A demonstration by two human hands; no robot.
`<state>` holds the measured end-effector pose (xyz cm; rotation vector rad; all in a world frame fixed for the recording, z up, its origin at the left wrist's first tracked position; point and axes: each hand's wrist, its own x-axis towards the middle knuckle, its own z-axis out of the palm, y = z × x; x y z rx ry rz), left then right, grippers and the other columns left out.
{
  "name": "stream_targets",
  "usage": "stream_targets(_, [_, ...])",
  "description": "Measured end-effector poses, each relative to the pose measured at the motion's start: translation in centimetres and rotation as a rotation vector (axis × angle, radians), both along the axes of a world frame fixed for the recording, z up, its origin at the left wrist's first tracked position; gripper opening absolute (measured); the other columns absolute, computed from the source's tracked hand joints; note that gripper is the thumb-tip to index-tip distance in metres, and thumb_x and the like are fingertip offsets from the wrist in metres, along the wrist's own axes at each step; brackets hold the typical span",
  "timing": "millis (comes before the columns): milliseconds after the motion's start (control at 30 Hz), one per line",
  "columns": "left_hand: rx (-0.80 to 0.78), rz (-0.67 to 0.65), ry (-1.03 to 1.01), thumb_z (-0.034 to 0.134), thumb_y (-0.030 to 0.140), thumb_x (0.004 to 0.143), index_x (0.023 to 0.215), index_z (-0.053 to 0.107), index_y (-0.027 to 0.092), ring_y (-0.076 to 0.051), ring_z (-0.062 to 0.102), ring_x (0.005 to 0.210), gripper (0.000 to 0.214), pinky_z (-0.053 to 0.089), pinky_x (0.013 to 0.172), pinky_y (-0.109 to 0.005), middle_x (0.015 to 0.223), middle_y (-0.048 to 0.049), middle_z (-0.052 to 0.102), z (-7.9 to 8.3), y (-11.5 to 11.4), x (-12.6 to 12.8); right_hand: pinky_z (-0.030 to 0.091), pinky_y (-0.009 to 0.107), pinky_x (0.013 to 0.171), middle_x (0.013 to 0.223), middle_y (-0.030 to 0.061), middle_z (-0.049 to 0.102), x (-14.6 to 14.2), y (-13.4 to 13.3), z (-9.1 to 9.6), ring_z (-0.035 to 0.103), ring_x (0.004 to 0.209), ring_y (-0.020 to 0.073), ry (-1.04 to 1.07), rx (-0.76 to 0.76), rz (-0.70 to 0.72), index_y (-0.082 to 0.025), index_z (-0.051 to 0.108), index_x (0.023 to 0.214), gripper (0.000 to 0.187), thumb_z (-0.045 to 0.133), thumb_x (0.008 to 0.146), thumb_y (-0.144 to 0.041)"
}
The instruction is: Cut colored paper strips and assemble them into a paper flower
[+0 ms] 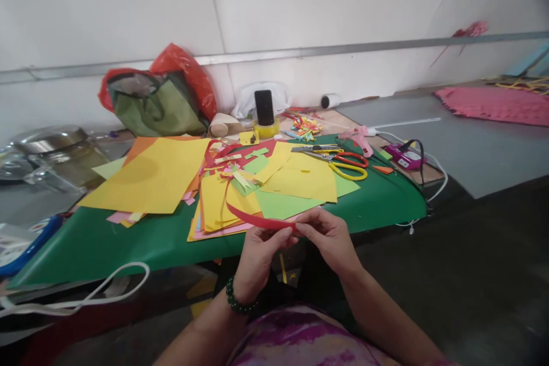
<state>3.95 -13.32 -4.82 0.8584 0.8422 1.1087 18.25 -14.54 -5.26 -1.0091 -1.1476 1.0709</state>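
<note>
Both my hands pinch a curved red paper strip (256,219) just in front of the low table's near edge. My left hand (257,254), with a dark green bead bracelet at the wrist, grips the strip from below. My right hand (328,235) closes on the strip's right end. The strip's free end arcs up and left over a stack of yellow and pink sheets (218,206). A green sheet (128,240) covers the tabletop beneath the paper.
Large yellow sheets (150,174) lie left of centre, more yellow paper (302,177) right. Yellow and red scissors (347,164), a pink glue gun (358,137), a purple device (405,155), a phone on a tape roll (265,111), and a red-and-green bag (158,94) stand behind. A white cable (107,286) hangs at front left.
</note>
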Motion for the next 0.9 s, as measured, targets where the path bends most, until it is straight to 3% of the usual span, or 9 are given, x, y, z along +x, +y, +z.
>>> stream_targets(533, [0.085, 0.143, 0.093, 0.082, 0.034, 0.061, 0.072, 0.076, 0.014, -0.015, 0.068, 0.062, 0.024, 0.057, 0.065, -0.023, 0.069, -0.0057, 0.075, -0.59, -0.57, 0.99, 0.054, 0.027, 0.062, 0.066, 0.0007, 0.068, -0.39, 0.12, -0.29, 0.062, 0.061, 0.0141, 0.092, -0.063, -0.076, -0.020, 0.063, 0.068, 0.025, 0.079, 0.065, -0.039])
stream_targets(733, [0.149, 0.177, 0.107, 0.083, 0.031, 0.061, 0.071, 0.075, 0.016, -0.017, 0.069, 0.069, 0.020, 0.058, 0.069, -0.026, 0.072, -0.0047, 0.075, -0.28, -0.51, 0.98, 0.056, 0.031, 0.070, 0.076, 0.0024, 0.071, -0.26, -0.17, -0.08, 0.066, 0.070, 0.0163, 0.097, -0.026, 0.006, -0.020, 0.068, 0.077, 0.022, 0.079, 0.067, -0.036])
stream_targets(900, [0.223, 0.215, 0.126, 0.082, 0.031, 0.061, 0.068, 0.072, 0.017, -0.018, 0.069, 0.068, 0.019, 0.058, 0.068, -0.027, 0.068, -0.0035, 0.073, 0.08, -0.66, 1.04, 0.056, 0.029, 0.071, 0.079, 0.0020, 0.071, -0.22, -0.40, 0.20, 0.066, 0.069, 0.0149, 0.104, 0.002, 0.004, -0.020, 0.066, 0.068, 0.019, 0.081, 0.065, -0.031])
